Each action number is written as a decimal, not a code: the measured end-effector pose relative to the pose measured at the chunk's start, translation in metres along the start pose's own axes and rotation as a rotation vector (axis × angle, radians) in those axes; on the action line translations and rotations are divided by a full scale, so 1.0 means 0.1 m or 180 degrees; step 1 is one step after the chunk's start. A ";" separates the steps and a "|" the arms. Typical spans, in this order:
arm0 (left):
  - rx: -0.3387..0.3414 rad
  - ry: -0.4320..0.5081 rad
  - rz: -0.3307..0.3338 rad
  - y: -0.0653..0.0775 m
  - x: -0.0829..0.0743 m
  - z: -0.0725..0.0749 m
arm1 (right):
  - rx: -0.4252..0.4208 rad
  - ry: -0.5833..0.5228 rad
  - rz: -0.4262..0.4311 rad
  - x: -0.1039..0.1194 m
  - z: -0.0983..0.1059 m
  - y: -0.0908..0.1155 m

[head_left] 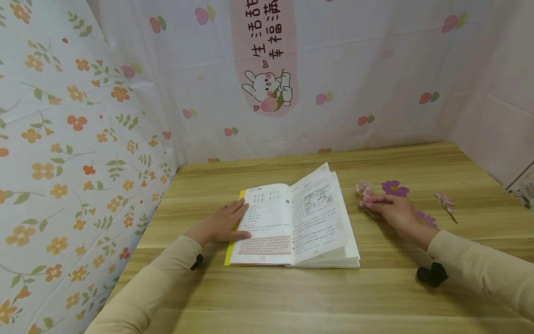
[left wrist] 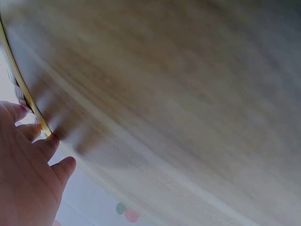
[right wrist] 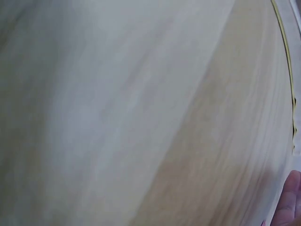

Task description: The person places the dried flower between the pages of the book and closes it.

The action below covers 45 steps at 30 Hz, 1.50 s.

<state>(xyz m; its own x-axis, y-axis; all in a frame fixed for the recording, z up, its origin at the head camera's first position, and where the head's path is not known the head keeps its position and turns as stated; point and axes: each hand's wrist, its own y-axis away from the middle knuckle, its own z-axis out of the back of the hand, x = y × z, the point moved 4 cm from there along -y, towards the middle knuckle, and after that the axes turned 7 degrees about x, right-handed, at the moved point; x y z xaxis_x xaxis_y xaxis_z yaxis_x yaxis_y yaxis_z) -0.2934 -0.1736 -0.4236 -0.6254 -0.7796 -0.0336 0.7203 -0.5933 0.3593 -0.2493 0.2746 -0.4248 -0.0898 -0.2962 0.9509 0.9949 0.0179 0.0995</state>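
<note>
Beige sleeves [head_left: 142, 292] enter from both lower corners, with a black wrist fitting [head_left: 432, 274] below the right cuff. Wooden table [head_left: 267, 301] supports all items listed. Open book [head_left: 267, 218] lies at its middle, yellow cover edge showing at left; left page carries a pink text panel, right page a line drawing, its upper leaves lifted in a fan. Left hand [head_left: 227, 222]: fingers spread, straight, resting on the left page margin, clasping nothing. Right hand [head_left: 400, 213]: thumb and fingertips together, pinching a pink flower sprig [head_left: 364, 188], located just right of the book; whether it is clear of the wood cannot be told. Lower purple flower [head_left: 425, 219] is partly hidden by this hand. Beyond: single pink stem [head_left: 444, 199] further right, upper purple flower [head_left: 395, 188] just past the knuckles. Farthest, printed cloth [head_left: 354, 60] with a rabbit motif.
</note>
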 end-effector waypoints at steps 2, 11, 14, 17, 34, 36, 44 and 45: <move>-0.0004 -0.0004 -0.0002 0.00 0.01 -0.01 | -0.0028 -0.0081 -0.0035 0.00 0.01 0.00; -0.0018 0.0033 0.0006 0.01 0.00 0.00 | -0.0095 -0.0424 0.0022 0.08 0.02 -0.02; -0.0014 0.0041 0.0004 0.02 0.00 0.00 | -0.0071 -0.0585 0.0070 0.14 0.02 -0.02; -0.0014 0.0043 -0.0005 0.02 0.00 0.01 | -0.0041 -0.0774 0.0095 0.23 0.00 -0.02; -0.0058 0.0057 -0.0037 0.01 0.02 0.00 | 0.0175 -0.1304 0.0210 1.03 -0.46 -0.08; -0.0060 0.0052 -0.0035 0.02 0.02 0.00 | 0.0198 -0.1226 0.0211 1.11 -0.56 -0.09; -0.0045 0.0009 -0.0042 0.01 0.02 0.01 | 0.0330 -0.0969 0.0068 1.21 -0.92 -0.07; -0.0042 0.0005 -0.0043 0.01 0.02 0.01 | 0.0345 -0.0950 0.0048 1.19 -0.95 -0.07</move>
<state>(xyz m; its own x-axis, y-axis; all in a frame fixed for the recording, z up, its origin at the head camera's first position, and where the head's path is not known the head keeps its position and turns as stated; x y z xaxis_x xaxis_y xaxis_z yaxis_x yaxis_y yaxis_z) -0.2939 -0.1753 -0.4225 -0.6347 -0.7717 -0.0399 0.7156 -0.6065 0.3466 -0.2621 0.1486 -0.3397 -0.1008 -0.0021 0.9949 0.9869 0.1265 0.1002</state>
